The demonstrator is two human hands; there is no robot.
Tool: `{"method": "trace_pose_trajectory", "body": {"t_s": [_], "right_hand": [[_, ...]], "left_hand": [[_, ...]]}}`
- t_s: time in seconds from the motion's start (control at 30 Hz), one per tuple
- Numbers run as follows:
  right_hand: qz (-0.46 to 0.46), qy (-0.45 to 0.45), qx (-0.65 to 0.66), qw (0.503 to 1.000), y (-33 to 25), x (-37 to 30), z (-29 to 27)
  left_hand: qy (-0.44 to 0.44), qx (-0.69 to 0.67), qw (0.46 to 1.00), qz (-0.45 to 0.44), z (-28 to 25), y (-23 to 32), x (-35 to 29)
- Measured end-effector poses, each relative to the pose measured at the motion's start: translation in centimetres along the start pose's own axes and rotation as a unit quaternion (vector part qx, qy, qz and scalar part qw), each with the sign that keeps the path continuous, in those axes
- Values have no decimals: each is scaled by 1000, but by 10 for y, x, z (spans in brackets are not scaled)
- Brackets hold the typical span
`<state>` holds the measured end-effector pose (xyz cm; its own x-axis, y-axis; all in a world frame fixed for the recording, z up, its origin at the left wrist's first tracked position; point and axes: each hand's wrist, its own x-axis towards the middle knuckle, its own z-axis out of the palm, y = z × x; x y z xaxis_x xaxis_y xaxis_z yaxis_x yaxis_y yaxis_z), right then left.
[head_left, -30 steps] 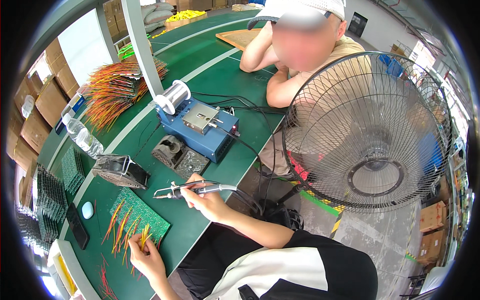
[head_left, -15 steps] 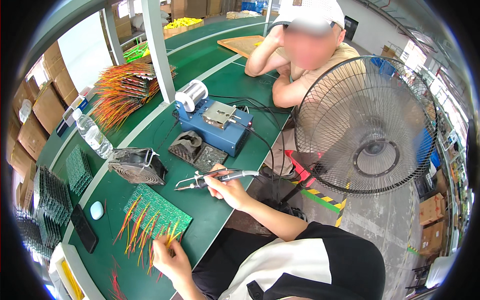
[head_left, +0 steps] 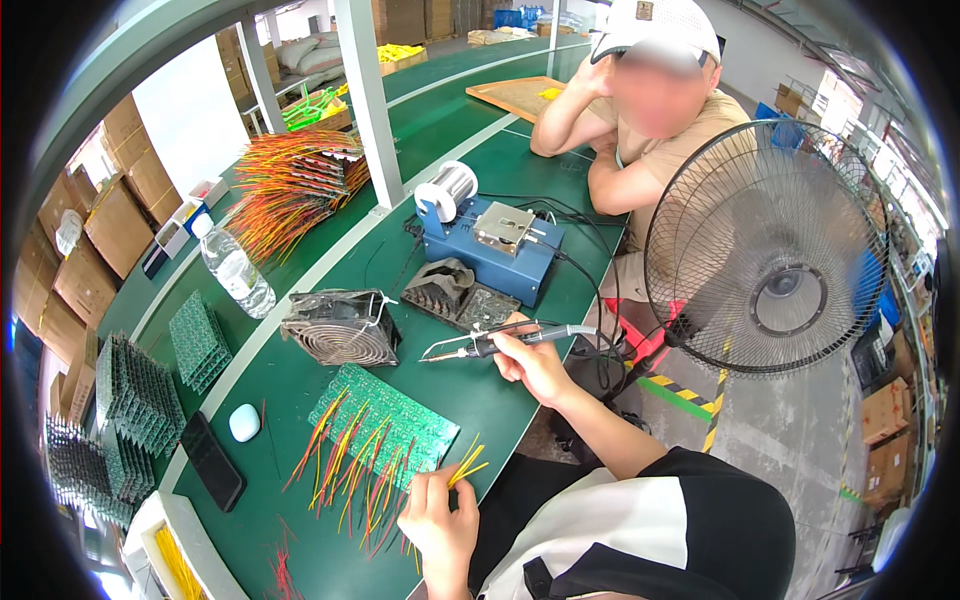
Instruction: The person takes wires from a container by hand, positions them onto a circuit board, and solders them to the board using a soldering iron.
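Note:
My right hand (head_left: pixel 532 362) is closed around a soldering iron (head_left: pixel 482 347), with a thin metal tube alongside its tip. The tip points left, raised over the table beyond the circuit board panel (head_left: pixel 400 412). Several red and yellow wires (head_left: pixel 350 455) lie in a row across that green panel, their ends spreading toward me. At the panel's near right corner, my left hand (head_left: pixel 440 520) pinches a few yellow wires (head_left: pixel 466 468). Its fingers hide where they meet the board.
A small box fan (head_left: pixel 340 328), a blue solder feeder (head_left: pixel 490 245) with a solder spool (head_left: pixel 447 190) and a dark iron stand (head_left: pixel 445 288) stand beyond the panel. Stacked boards (head_left: pixel 135 400), a phone (head_left: pixel 212 462) and a bottle (head_left: pixel 235 268) sit left. A person leans opposite, behind a large fan (head_left: pixel 770 250).
The whole view has shifted, so the table and both hands appear farther right. My left hand has moved slightly rightward along the panel. The soldering iron stays in my right hand.

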<state>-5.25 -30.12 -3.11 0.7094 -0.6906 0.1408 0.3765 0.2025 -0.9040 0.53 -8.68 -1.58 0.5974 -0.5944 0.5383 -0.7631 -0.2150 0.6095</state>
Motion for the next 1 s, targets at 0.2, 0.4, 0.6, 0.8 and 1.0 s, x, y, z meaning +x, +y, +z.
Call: {"method": "trace_pose_trajectory", "body": {"t_s": [0.2, 0.4, 0.6, 0.8, 1.0], "right_hand": [[11, -17, 18, 1000, 1, 2, 0], [19, -48, 31, 998, 2, 2, -5], [46, -97, 58, 993, 3, 2, -8], [33, -110, 43, 992, 0, -1, -12], [12, -59, 39, 997, 2, -7, -5]], "left_hand": [[-52, 31, 998, -21, 0, 3, -2], [-69, 77, 995, -8, 6, -4, 1], [-43, 118, 992, 24, 7, -8, 5], [-59, 39, 995, -69, -2, 6, 4], [43, -54, 991, -116, -32, -17, 13]]}}
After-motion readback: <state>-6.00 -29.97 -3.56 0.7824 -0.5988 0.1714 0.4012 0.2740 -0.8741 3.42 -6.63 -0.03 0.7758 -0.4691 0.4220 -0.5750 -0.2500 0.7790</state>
